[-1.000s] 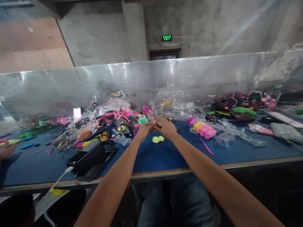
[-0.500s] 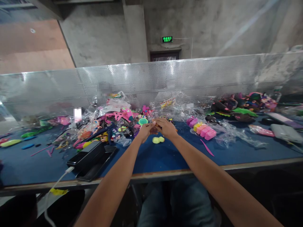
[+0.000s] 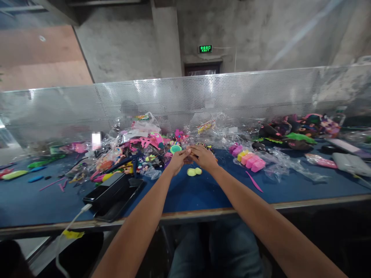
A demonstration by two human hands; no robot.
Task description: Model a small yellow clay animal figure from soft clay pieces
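Observation:
My left hand [image 3: 179, 161] and my right hand [image 3: 203, 157] meet above the blue table, their fingertips pinched together. Whatever sits between them is small and mostly covered by the fingers; its kind does not show. Just below the hands lies a pale yellow-green piece [image 3: 194, 172] made of two rounded lobes, touching neither hand. Behind my left hand is a round green disc [image 3: 175, 149] with a lighter rim. A thin pink modelling tool [image 3: 254, 182] rests on the table to the right of my right forearm.
A black box-shaped device [image 3: 106, 192] with a white cable stands at the front left. Heaps of colourful pieces and clear plastic bags [image 3: 139, 135] line a perforated metal screen [image 3: 162, 96]. Joined pink, yellow and purple blocks [image 3: 252, 160] lie right of the hands, beyond them a grey case [image 3: 349, 164].
The whole view has shifted very slightly. Both hands keep the same pinched pose in the same place, and the objects on the table have not moved.

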